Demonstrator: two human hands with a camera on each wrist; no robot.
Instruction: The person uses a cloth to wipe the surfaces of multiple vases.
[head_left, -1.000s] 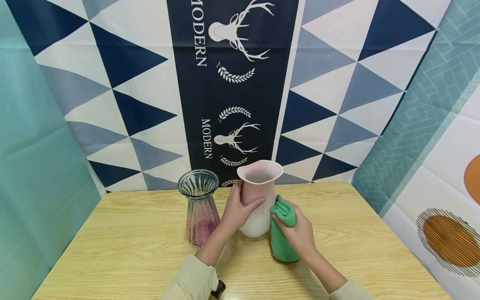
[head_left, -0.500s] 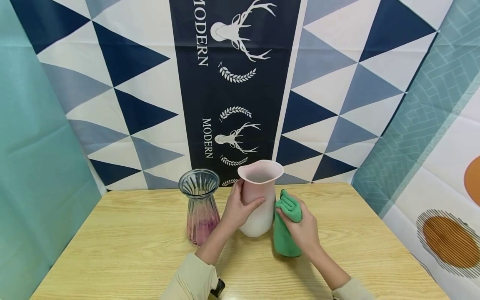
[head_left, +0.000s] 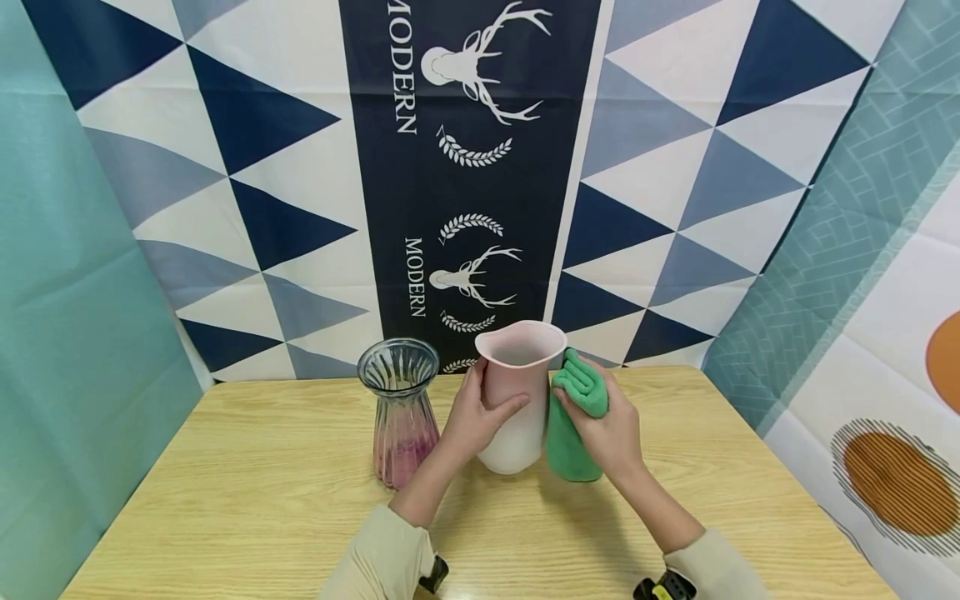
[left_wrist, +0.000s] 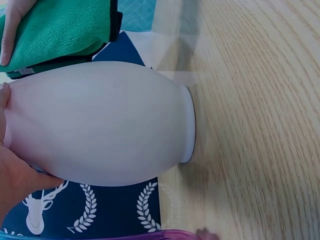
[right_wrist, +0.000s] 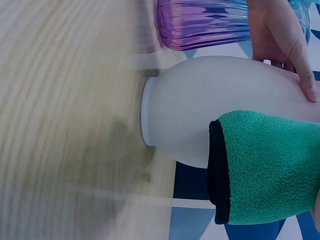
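Note:
A white vase (head_left: 514,433) with a pinkish wavy rim stands upright on the table. My left hand (head_left: 474,418) grips its upper part from the left, thumb across the front. The folded green cloth (head_left: 573,450) hangs from my right hand (head_left: 613,425), which pinches it close to the vase's right side. In the right wrist view the cloth (right_wrist: 270,170) overlaps the vase (right_wrist: 200,100); whether they touch I cannot tell. The vase's foot (left_wrist: 188,125) sits on the wood in the left wrist view. Part of the left fingers is hidden behind the vase.
A ribbed glass vase (head_left: 401,425), blue-grey above and pink below, stands left of the left hand. The wooden table (head_left: 247,500) reaches back to a patterned wall cloth (head_left: 465,183). Teal hangings (head_left: 75,333) border the left side.
My right hand has moved upward along the vase's right side with the green cloth, and slightly to the right. The left hand and both vases stay in place.

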